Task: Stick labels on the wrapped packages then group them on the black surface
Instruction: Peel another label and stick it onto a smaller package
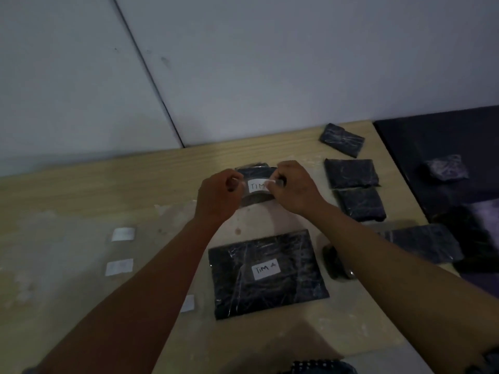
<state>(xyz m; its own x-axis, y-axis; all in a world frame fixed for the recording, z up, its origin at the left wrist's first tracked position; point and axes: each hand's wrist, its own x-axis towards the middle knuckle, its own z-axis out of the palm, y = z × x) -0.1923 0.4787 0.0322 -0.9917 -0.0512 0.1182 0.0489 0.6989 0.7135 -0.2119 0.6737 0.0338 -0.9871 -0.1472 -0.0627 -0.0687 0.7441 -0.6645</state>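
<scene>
A white label (257, 186) marked "TIM" is stretched between my hands on clear tape, just above a small dark wrapped package (256, 172). My left hand (218, 197) pinches the tape's left end and my right hand (294, 188) pinches its right end. Nearer me lies a large wrapped package (267, 273) that bears a "TIM" label (266, 269). Several unlabelled wrapped packages (351, 172) lie to the right on the wooden table (81, 201). One wrapped package (447, 168) sits on the black surface (432, 136) at far right.
Three loose white labels (122, 234) lie on clear film at the left of the table. A dark tape roll (334, 263) sits partly under my right forearm. Grey walls rise behind the table. A dark studded object (321, 367) shows at the bottom edge.
</scene>
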